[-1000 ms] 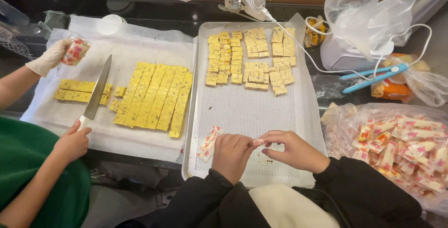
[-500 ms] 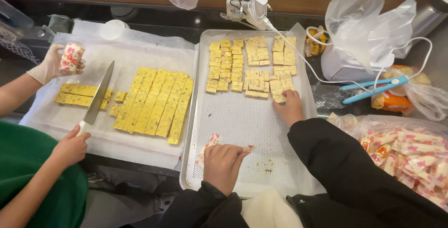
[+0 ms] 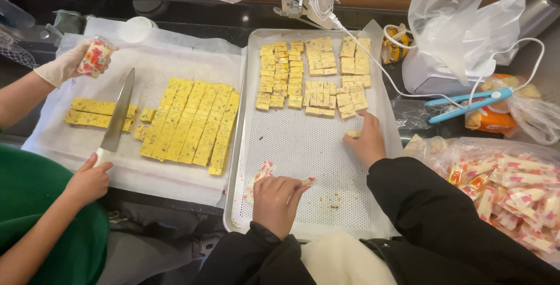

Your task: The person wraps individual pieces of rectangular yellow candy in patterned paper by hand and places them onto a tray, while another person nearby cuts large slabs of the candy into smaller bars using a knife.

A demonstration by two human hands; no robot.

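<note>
Head cam: left hand (image 3: 275,198) pinches a floral wrapper (image 3: 261,175) at the perforated tray (image 3: 303,162)'s near edge, right hand (image 3: 366,140) picks one yellow candy piece (image 3: 352,134) mid-tray. Wrapped candies (image 3: 507,189) bagged right of tray.

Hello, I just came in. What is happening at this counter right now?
The person wearing the camera holds a small printed wrapper in the left hand over the perforated metal tray. The right hand picks one yellow candy piece below the rows of cut pieces. Beside them, a co-worker in green holds a large knife next to the scored yellow slab. Wrapped candies fill a bag at the right.
</note>
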